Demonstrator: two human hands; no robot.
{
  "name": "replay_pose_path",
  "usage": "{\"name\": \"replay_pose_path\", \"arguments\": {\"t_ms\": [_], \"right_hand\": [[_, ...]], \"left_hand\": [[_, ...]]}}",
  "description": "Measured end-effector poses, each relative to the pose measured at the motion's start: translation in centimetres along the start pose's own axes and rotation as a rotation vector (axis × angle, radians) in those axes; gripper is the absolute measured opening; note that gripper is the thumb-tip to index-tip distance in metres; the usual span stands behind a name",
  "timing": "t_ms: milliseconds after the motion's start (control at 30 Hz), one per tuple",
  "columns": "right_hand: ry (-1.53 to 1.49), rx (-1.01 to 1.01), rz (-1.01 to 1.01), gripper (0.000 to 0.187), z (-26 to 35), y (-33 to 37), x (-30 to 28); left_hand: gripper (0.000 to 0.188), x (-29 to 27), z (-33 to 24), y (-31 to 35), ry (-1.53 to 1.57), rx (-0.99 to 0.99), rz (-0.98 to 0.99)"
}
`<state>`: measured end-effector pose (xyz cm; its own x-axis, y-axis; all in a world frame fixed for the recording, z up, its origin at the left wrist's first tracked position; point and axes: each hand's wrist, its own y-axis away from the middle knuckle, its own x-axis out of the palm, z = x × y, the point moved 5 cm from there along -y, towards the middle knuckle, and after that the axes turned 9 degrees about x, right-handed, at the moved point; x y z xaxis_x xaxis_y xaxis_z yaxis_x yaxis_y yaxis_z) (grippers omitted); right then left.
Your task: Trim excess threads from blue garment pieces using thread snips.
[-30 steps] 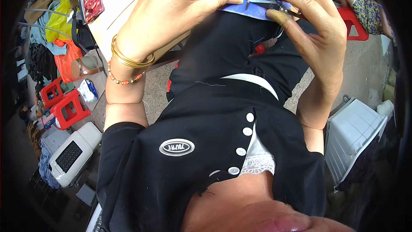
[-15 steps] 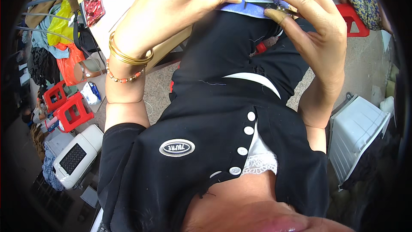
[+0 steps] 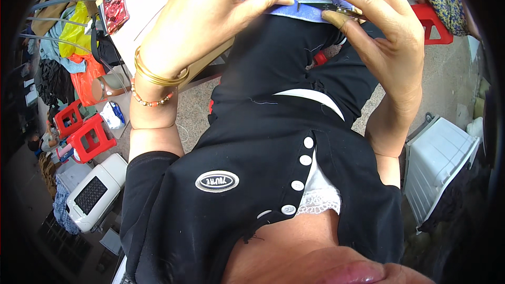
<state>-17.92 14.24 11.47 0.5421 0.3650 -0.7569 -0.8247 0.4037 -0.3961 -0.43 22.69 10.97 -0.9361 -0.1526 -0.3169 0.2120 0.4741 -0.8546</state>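
Note:
A blue ribbed knit garment (image 3: pixel 314 16) lies across my lap at the top of the view, over the black trousers. My right hand (image 3: pixel 386 34) grips a pair of thread snips (image 3: pixel 315 5) between thumb and fingers. Their dark blades are parted over the knit and point left, toward my other hand. A tan cover wraps the right thumb. My left hand (image 3: pixel 208 18) is closed in a pinch just left of the blade tips, at the garment. Whatever lies between its fingertips is too small to make out. Gold bangles and a beaded bracelet circle the left wrist.
A pale table (image 3: pixel 144 0) stands at upper left, with a red patterned packet (image 3: pixel 115 8) on it. Beyond are bags, cloth and red stools (image 3: pixel 90 138). A white bin (image 3: pixel 439 163) stands at right. At upper right, another person's leg shows by a red stool (image 3: pixel 432 25).
My right hand and the snips have shifted very slightly left. The left hand keeps its pinch in nearly the same place, and the garment looks the same.

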Motion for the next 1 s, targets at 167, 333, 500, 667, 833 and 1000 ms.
{"name": "replay_pose_path", "arguments": {"t_ms": [167, 333, 500, 667, 833, 1000], "right_hand": [[0.098, 0.083, -0.001, 0.038, 1.5, -0.5, -0.3], [0.149, 0.109, -0.116, 0.036, 2.5, -0.8, -0.5], [0.131, 0.089, -0.114, 0.037, 1.8, -0.7, -0.4], [0.137, 0.096, -0.105, 0.035, 2.0, -0.9, -0.3], [0.144, 0.107, -0.113, 0.034, 2.0, -0.9, -0.5], [0.147, 0.122, -0.113, 0.034, 2.1, -1.1, -0.6]], "left_hand": [[0.010, 0.3, 0.3, 0.8, -0.012, 0.086, -0.060], [0.009, 0.4, 0.2, 0.8, -0.009, 0.147, -0.079], [0.009, 0.4, 0.1, 0.8, -0.018, 0.122, -0.121], [0.012, 0.6, 0.8, 1.9, 0.009, 0.186, -0.197], [0.017, 0.2, -0.2, 2.5, -0.055, 0.339, -0.300], [0.021, 0.3, -2.1, 1.5, -0.569, -0.224, 0.170]]}}
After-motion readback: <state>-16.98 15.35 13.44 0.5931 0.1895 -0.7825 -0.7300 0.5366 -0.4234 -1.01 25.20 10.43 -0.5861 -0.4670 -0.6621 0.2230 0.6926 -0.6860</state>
